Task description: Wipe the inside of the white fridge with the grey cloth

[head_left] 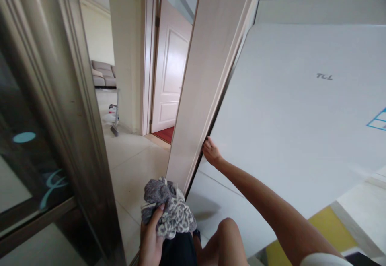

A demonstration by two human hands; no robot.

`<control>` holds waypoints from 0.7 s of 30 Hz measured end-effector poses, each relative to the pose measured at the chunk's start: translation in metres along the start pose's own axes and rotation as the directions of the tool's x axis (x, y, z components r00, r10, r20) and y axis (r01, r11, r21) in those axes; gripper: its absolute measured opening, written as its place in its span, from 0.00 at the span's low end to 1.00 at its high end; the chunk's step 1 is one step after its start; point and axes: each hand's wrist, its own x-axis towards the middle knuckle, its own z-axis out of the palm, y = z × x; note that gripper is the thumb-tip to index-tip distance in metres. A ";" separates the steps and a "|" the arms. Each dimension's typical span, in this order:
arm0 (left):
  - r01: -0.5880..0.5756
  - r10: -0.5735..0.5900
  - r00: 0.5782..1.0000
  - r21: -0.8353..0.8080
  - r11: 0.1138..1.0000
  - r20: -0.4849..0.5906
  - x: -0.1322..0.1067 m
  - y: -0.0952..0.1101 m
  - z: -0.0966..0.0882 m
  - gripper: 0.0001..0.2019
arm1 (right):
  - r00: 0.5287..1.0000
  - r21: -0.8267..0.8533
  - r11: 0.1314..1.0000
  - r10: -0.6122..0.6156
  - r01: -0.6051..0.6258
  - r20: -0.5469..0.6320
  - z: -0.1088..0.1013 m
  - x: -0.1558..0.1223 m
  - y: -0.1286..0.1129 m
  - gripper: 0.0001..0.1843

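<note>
My left hand is at the bottom centre, closed round a bundle of grey and leopard-print cloth. My right hand reaches forward with the arm stretched out. Its fingers curl round the left edge of a white fridge door marked with grey letters, right beside a pale wooden door frame. My bare knee shows below, between the two arms.
A dark metal-framed glass sliding door stands close on the left. Beyond it a tiled floor leads to a white panelled door, a red mat, a broom and a grey sofa far back. A yellow panel lies at the bottom right.
</note>
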 end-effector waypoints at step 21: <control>0.006 -0.007 0.999 -0.014 1.000 -0.040 -0.017 0.012 0.008 0.15 | 0.858 0.000 0.925 -0.352 0.379 -0.376 -0.183 -0.189 -0.089 0.18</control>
